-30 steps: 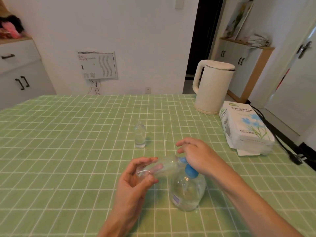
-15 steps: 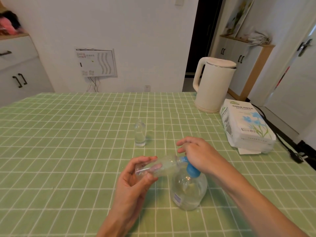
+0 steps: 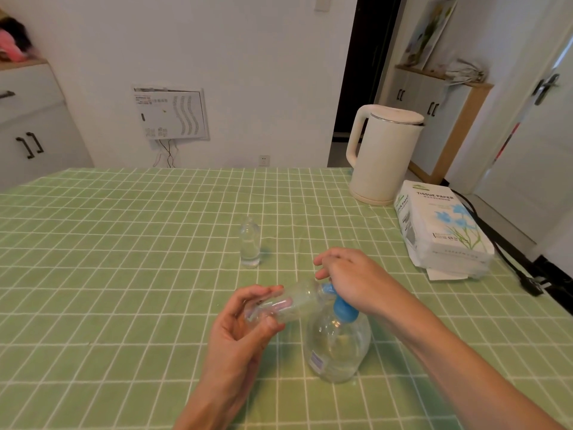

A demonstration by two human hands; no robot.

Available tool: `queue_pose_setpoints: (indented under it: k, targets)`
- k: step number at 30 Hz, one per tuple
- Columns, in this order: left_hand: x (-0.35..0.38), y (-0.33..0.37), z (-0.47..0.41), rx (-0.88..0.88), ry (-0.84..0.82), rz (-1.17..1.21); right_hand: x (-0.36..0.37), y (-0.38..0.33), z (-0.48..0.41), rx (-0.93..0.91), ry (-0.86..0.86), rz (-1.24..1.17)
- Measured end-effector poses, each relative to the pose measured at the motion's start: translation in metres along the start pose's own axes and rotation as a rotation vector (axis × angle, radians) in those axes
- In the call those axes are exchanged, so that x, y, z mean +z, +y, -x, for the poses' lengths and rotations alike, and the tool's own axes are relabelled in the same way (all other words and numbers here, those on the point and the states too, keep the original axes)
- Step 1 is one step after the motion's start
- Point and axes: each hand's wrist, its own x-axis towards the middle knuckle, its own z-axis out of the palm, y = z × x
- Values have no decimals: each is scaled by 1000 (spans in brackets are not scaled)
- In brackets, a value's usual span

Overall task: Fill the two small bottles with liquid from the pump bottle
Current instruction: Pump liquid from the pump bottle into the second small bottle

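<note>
I see left hand (image 3: 238, 333) fingers grasping a tilted small bottle (image 3: 286, 304) at the pump (image 3: 336, 301); right hand (image 3: 350, 279) fingers clenched on the pump. Second bottle (image 3: 249, 246) stands far, apart.

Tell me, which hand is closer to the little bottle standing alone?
The right hand, just. It presses the pump bottle near and right of the standing small bottle. The left hand holds the other small bottle lower down.
</note>
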Motion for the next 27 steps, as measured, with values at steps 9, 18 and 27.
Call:
queue_pose_setpoints:
  k: [9,18,27]
  targets:
    - [1,-2,-3,10,1,-11,3,0,2,17,-1,24]
    - [-2,-5,-3,10,-6,-32,3,1,1,34,-29,-30]
    - [-4,-5,-2,15,-13,-63,-1,0,0,10,-9,40]
